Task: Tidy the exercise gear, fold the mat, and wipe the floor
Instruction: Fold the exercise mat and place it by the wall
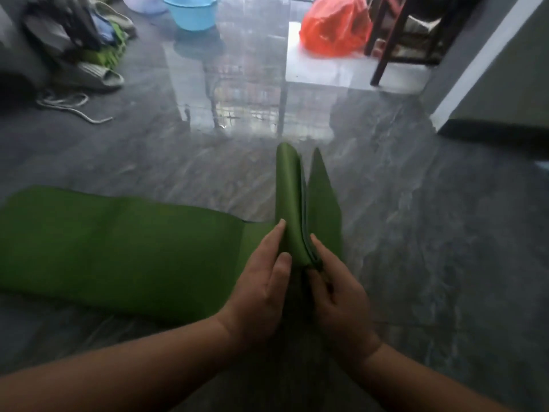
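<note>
A green exercise mat (118, 251) lies flat on the dark glossy floor, stretching away to the left. Its right end stands up as a folded bundle (289, 203) running away from me. My left hand (261, 281) presses straight fingers against the bundle's left face. On the opposite side, my right hand (335, 292) holds the near end of the bundle, its fingers against the layered edge. A white rope (68, 105) lies loose on the floor at the far left.
Grey slippers (98, 75) and a heap of clothes and bags (74, 31) sit at the far left. A blue basin (191, 11) stands at the back, a red plastic bag (335, 28) near dark chair legs (383, 52), a grey wall corner (475, 69) on the right.
</note>
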